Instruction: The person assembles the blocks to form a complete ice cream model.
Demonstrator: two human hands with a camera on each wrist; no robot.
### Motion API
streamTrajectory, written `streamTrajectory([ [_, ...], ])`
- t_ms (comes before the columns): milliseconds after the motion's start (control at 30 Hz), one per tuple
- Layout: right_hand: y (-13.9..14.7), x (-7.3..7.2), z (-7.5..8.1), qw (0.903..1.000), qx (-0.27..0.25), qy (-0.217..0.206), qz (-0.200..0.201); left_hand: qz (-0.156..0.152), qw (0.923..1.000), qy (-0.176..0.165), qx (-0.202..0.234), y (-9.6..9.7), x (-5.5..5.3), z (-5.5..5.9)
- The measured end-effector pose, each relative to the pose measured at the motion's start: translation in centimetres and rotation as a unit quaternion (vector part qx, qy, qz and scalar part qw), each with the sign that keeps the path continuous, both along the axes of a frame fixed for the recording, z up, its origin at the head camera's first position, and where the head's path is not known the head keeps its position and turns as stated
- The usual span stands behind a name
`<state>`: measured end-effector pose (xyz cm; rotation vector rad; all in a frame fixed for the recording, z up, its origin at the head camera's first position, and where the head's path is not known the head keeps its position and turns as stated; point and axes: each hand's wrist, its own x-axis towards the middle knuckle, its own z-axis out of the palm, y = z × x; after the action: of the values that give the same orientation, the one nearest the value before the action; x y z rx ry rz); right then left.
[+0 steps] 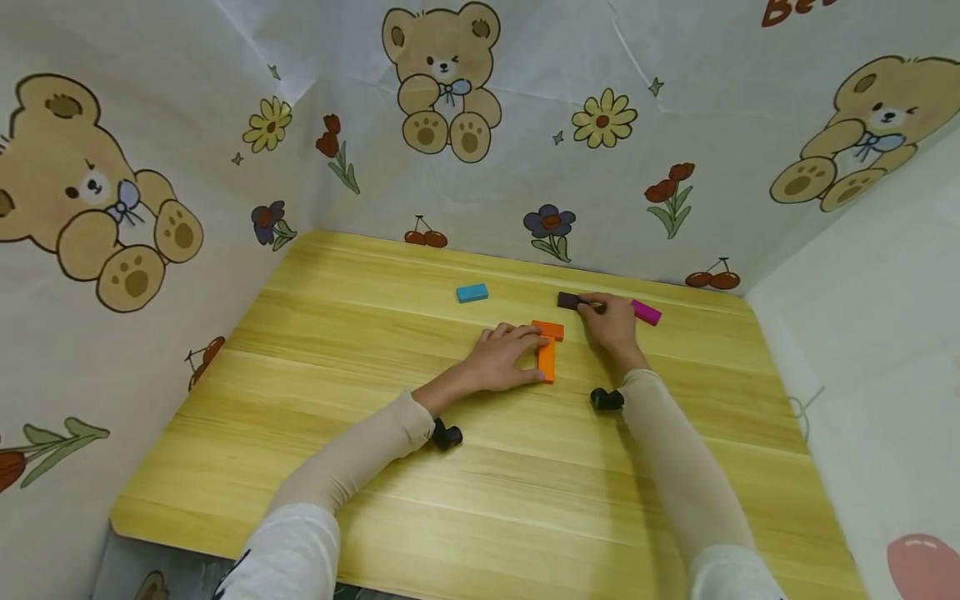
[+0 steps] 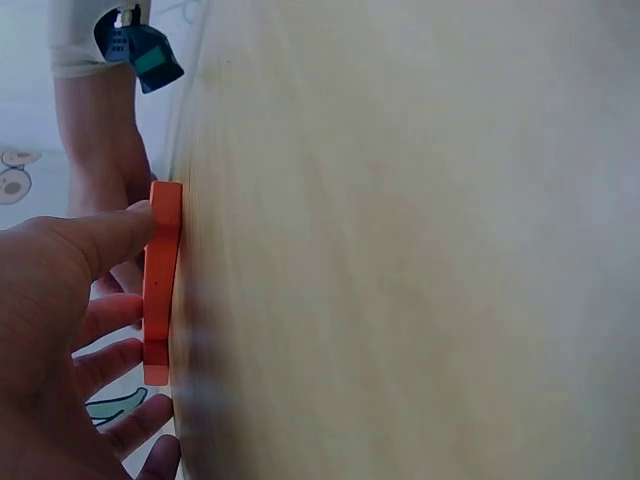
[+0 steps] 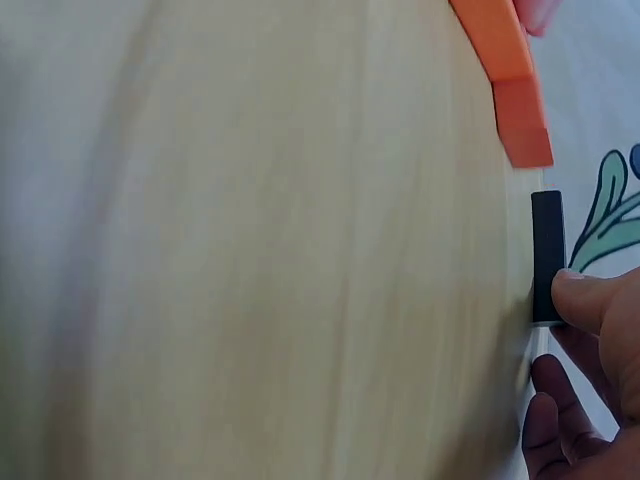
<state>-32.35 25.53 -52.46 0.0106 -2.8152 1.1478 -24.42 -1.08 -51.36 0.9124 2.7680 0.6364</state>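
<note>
Two orange blocks [image 1: 546, 360] lie touching in a T shape on the wooden table. My left hand [image 1: 501, 360] is at their left side, with thumb and forefinger touching the orange blocks [image 2: 160, 280] and the other fingers spread loosely. Just beyond the T, to its right, my right hand [image 1: 611, 323] pinches a black block [image 1: 568, 301] at its right end. In the right wrist view the thumb presses the black block [image 3: 547, 255], while other fingers of the right hand [image 3: 605, 370] curl below it.
A blue block [image 1: 472, 293] lies at the back, left of the orange ones. The magenta block [image 1: 647, 312] sits just right of my right hand. Bear-patterned cloth [image 1: 450, 192] stands behind the table [image 1: 360, 333]. Black wrist cameras [image 1: 606, 400] hang beneath both sleeves.
</note>
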Motion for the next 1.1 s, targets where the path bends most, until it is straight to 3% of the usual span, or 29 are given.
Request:
streamTrajectory([
  [500,-2.4,-0.4,0.1,0.9998,-0.015,0.002,0.012,-0.003,1.0000,0.002,0.003,0.7,0.0,-0.2],
  [800,-3.4,-0.4,-0.1,0.9994,-0.010,-0.021,0.027,0.002,1.0000,-0.004,0.003,0.4,0.3,-0.2],
  [1100,-3.7,-0.2,0.0,0.9988,-0.021,0.000,0.045,0.010,0.9999,0.000,0.007,-0.1,0.1,-0.3],
])
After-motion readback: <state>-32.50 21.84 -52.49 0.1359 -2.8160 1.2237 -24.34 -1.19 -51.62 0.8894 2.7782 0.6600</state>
